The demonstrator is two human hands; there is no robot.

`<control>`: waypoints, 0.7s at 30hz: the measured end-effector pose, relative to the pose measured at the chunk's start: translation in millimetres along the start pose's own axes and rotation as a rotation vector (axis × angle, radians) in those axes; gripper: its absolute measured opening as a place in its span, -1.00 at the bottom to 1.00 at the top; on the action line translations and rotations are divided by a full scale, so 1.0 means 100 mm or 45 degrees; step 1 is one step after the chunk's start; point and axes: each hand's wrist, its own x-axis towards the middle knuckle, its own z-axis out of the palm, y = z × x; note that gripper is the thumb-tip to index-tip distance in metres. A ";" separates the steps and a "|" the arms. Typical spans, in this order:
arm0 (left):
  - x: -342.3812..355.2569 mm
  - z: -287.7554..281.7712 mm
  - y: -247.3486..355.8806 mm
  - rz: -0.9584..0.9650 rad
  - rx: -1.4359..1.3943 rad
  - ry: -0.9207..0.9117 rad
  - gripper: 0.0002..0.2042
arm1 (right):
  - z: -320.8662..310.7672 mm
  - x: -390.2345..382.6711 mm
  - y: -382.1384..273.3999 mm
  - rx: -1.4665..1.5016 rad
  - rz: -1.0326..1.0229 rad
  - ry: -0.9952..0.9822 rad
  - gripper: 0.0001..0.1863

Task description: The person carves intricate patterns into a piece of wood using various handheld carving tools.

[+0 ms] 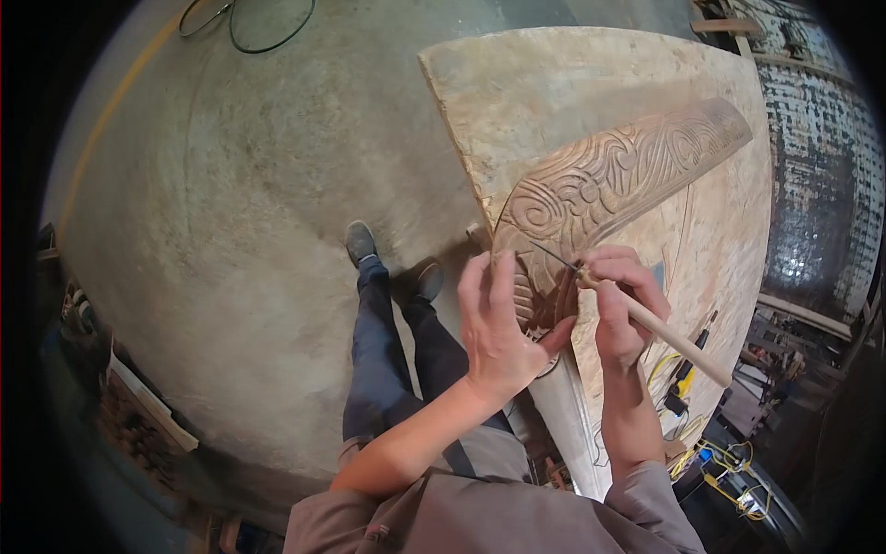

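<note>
A curved wooden panel, carved in relief with scrolls and flowing lines, lies on the worktable. My left hand grips its near end, fingers over the left edge and thumb on the opposite side. In my right hand is a carving chisel with a long pale wooden handle and a thin dark shaft. Its tip points up and left, at the carved surface close to my left fingertips. Whether the tip touches the wood is too fine to tell. My hands partly cover the panel's near end.
The worn wooden tabletop extends beyond the panel. A yellow-and-black tool with a cord lies to the right. Yellow cables hang at the lower right. My legs stand left of the table; a black hose lies on the floor.
</note>
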 end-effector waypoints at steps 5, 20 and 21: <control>0.07 0.01 0.09 0.142 0.216 0.031 -0.01 | -0.07 0.29 0.00 -0.302 -0.335 -0.379 -0.84; 0.12 0.10 0.16 0.022 0.217 0.023 -0.14 | -0.27 0.46 0.05 -0.199 -0.213 -0.545 -0.84; 0.13 0.09 0.17 0.018 0.221 0.018 -0.14 | -0.27 0.46 0.04 -0.231 -0.199 -0.549 -0.84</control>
